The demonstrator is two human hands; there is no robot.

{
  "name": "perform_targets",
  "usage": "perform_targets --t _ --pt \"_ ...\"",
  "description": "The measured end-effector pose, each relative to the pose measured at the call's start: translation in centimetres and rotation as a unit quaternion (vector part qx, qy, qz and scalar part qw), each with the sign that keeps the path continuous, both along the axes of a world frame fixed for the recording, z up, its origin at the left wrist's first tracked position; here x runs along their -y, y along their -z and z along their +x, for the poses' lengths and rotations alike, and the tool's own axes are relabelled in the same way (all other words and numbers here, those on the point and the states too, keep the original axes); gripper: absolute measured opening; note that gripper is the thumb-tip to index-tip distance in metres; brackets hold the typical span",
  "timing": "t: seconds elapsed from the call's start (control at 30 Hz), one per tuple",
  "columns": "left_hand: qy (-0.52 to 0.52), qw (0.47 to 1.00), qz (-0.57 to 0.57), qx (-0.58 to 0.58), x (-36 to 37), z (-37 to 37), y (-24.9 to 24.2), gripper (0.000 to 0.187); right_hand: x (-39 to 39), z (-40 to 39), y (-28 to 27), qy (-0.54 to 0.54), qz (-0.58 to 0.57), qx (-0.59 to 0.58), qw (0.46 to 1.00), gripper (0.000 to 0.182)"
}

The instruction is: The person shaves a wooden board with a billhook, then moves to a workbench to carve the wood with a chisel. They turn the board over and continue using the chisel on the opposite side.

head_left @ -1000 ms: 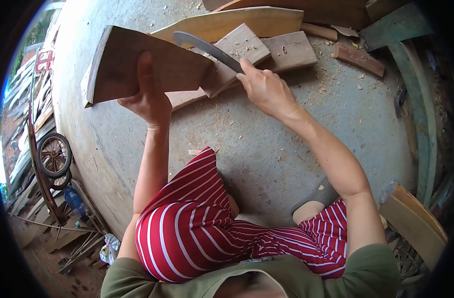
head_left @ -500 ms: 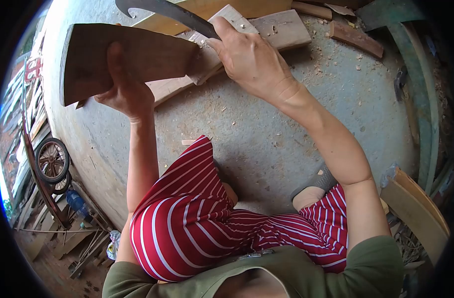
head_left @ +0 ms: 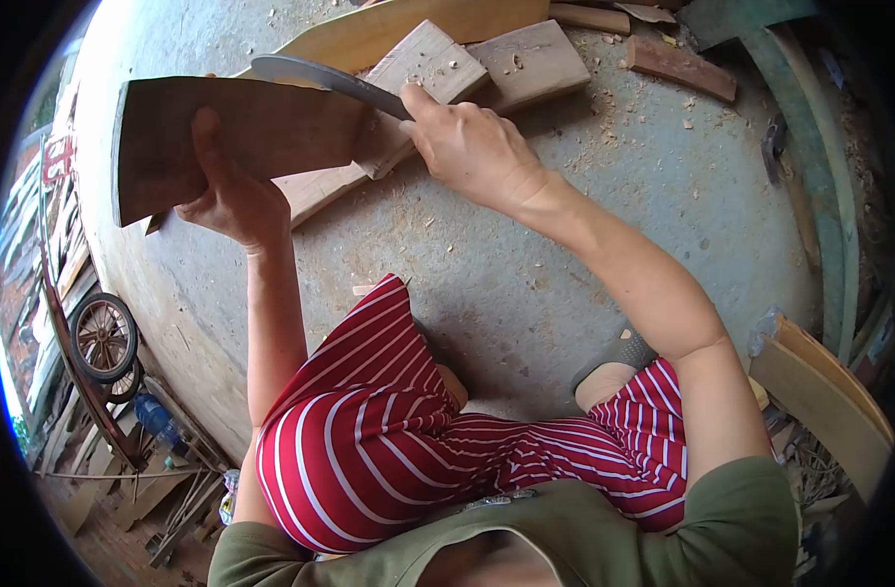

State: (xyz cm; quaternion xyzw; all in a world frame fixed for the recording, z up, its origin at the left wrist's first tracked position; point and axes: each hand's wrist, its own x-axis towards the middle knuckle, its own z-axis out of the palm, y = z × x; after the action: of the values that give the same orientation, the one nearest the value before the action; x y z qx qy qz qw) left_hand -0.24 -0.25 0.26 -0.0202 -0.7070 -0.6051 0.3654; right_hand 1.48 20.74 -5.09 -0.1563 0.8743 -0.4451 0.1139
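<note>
A dark, wide wooden piece (head_left: 291, 122) is gripped in my left hand (head_left: 234, 196), its thumb lying over the near face. The narrower right end of this piece is at a pale wooden block (head_left: 430, 64) on the floor. My right hand (head_left: 475, 155) is closed round the handle end of a curved blade (head_left: 315, 73). That blade lies along the piece's far edge, its tip pointing left. Whether blade and wood touch is hard to tell.
Another pale block (head_left: 531, 67) and a long yellowish board (head_left: 408, 27) lie at the far side. A reddish wood strip (head_left: 680, 68) and shavings are on the concrete floor (head_left: 526, 264). Curved boards (head_left: 821, 391) stand at right; a spoked wheel (head_left: 103, 338) and blue bottle (head_left: 154, 416) are at left.
The blade has come down from above onto the dark piece's far edge. My right hand has moved left and down, and the wood in my left hand sits slightly lower.
</note>
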Motion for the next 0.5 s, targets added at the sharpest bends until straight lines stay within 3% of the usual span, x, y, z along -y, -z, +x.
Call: perform_targets --t 0.17,0.2,0.27,0.43,0.5 --pt "0.023 1.0 0.01 -0.014 -1.2 -0.3 -0.4 0.035 -0.7 -0.1 3.4 -0.013 0.042 0.047 0.998 0.024" --pt "0.028 0.999 0.029 -0.02 -1.2 0.0 -0.3 0.032 -0.9 0.0 2.8 -0.016 0.042 0.057 0.997 0.024" --pt "-0.002 1.0 0.015 0.002 -0.6 -0.2 -0.2 0.035 -1.1 -0.3 0.9 0.01 -0.004 -0.034 0.999 0.024" --pt "0.0 1.0 -0.001 -0.022 -0.7 -0.5 -0.4 0.039 0.1 0.0 -0.1 -0.008 -0.022 -0.017 1.0 0.02" --pt "-0.019 0.997 0.071 0.005 -0.1 -0.9 -0.7 0.035 0.4 -0.5 -0.2 -0.004 -0.019 -0.031 0.999 0.02"
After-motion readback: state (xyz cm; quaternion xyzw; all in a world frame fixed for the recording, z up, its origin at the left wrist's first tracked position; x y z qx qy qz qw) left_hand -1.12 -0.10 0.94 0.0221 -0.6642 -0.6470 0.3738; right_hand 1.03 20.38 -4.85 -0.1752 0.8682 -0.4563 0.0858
